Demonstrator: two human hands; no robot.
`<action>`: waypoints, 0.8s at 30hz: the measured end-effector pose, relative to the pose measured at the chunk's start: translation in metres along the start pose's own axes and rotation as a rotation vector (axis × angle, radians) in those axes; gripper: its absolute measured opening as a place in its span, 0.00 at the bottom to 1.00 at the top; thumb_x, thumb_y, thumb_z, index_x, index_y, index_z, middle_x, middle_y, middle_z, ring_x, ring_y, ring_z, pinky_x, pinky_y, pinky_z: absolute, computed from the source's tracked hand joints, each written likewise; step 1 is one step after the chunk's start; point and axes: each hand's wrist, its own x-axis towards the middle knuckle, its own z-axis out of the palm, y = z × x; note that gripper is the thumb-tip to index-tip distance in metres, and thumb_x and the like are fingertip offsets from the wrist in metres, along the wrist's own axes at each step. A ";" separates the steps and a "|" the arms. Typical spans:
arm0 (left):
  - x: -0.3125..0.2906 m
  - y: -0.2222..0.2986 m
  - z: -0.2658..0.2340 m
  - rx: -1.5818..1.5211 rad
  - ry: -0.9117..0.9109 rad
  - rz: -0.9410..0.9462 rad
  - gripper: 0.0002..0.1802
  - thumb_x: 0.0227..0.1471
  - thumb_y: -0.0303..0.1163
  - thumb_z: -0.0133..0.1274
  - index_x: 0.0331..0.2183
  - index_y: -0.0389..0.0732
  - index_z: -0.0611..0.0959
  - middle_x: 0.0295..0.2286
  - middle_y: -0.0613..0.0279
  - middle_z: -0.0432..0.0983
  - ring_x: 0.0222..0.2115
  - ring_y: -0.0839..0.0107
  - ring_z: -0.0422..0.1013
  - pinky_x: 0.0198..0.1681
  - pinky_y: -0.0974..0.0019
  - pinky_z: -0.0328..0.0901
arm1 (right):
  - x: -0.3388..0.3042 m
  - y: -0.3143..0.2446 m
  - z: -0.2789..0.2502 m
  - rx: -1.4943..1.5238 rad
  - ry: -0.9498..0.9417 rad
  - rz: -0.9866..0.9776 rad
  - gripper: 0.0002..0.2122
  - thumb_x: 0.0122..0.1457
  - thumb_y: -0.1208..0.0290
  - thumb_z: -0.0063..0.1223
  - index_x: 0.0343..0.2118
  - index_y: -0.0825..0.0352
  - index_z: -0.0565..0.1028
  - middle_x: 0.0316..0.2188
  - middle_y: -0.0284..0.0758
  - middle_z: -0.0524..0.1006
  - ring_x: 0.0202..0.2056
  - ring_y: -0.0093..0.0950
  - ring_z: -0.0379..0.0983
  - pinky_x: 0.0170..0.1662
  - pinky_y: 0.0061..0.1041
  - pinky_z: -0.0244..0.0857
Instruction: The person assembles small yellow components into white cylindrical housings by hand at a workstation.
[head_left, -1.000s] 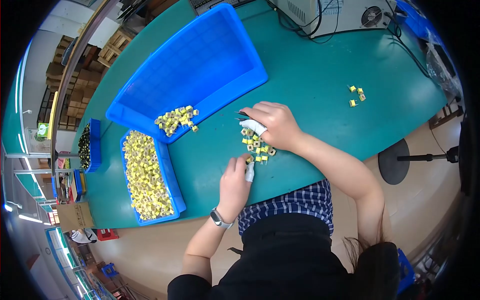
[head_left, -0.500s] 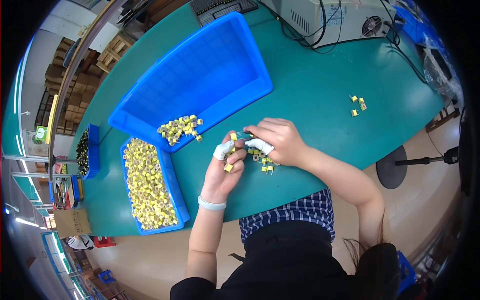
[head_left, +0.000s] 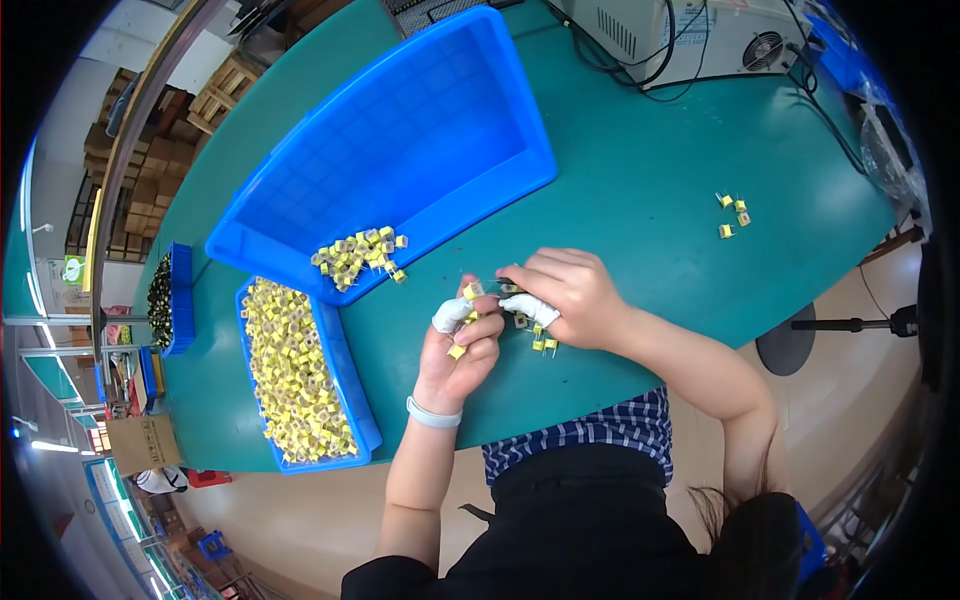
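Note:
My left hand (head_left: 458, 362), with a white cover on its thumb, is closed around several small yellow transformers. One yellow transformer (head_left: 473, 290) is pinched at the fingertips, and another (head_left: 457, 352) shows below in the curled fingers. Close beside it, my right hand (head_left: 578, 300), its thumb also in a white cover, grips a thin dark tool (head_left: 507, 285) mostly hidden by the fingers. The tool's tip is near the pinched transformer; whether they touch I cannot tell. Under my right hand, a few loose transformers (head_left: 545, 345) lie on the green table (head_left: 650, 260).
A large blue bin (head_left: 390, 150) stands beyond my hands, with a pile of transformers (head_left: 360, 256) at its near edge. Left of them is a blue tray (head_left: 368, 432) full of transformers. Several more (head_left: 727, 231) lie at far right, near a pale instrument box (head_left: 690, 40) with cables.
Both hands have shifted slightly right and down in the picture, and the view has moved a little. The pinched transformer's pins, plain before, are now hard to see.

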 end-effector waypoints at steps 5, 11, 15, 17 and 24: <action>-0.002 -0.001 0.003 -0.053 -0.015 -0.032 0.14 0.66 0.30 0.46 0.51 0.48 0.78 0.35 0.62 0.69 0.23 0.82 0.60 0.21 0.78 0.49 | -0.001 0.001 0.001 -0.009 -0.022 -0.011 0.13 0.48 0.75 0.62 0.38 0.70 0.80 0.24 0.35 0.76 0.26 0.34 0.74 0.28 0.32 0.67; -0.004 0.001 -0.001 0.004 0.015 -0.034 0.14 0.65 0.31 0.47 0.51 0.48 0.78 0.35 0.63 0.69 0.23 0.82 0.60 0.20 0.77 0.49 | -0.001 0.001 0.000 -0.007 -0.044 -0.031 0.12 0.47 0.76 0.62 0.37 0.69 0.80 0.24 0.35 0.77 0.26 0.33 0.75 0.28 0.32 0.68; -0.003 0.001 0.000 0.016 -0.010 -0.050 0.14 0.65 0.31 0.47 0.50 0.48 0.79 0.34 0.63 0.69 0.23 0.82 0.59 0.20 0.77 0.49 | 0.000 0.000 -0.001 -0.017 -0.039 -0.035 0.12 0.47 0.75 0.62 0.37 0.70 0.80 0.24 0.35 0.77 0.26 0.33 0.75 0.28 0.31 0.68; -0.002 0.001 0.000 0.020 -0.025 -0.054 0.13 0.65 0.31 0.47 0.50 0.48 0.79 0.34 0.63 0.69 0.23 0.83 0.59 0.20 0.77 0.49 | 0.001 0.000 -0.001 -0.010 -0.020 -0.034 0.12 0.47 0.75 0.62 0.37 0.70 0.80 0.24 0.35 0.78 0.25 0.33 0.75 0.28 0.32 0.68; -0.003 -0.001 -0.001 -0.001 -0.064 -0.072 0.13 0.65 0.31 0.47 0.50 0.48 0.79 0.34 0.62 0.69 0.23 0.83 0.59 0.20 0.78 0.49 | 0.001 0.000 -0.003 0.005 -0.031 -0.024 0.12 0.47 0.74 0.62 0.37 0.69 0.81 0.24 0.35 0.78 0.26 0.33 0.76 0.28 0.32 0.68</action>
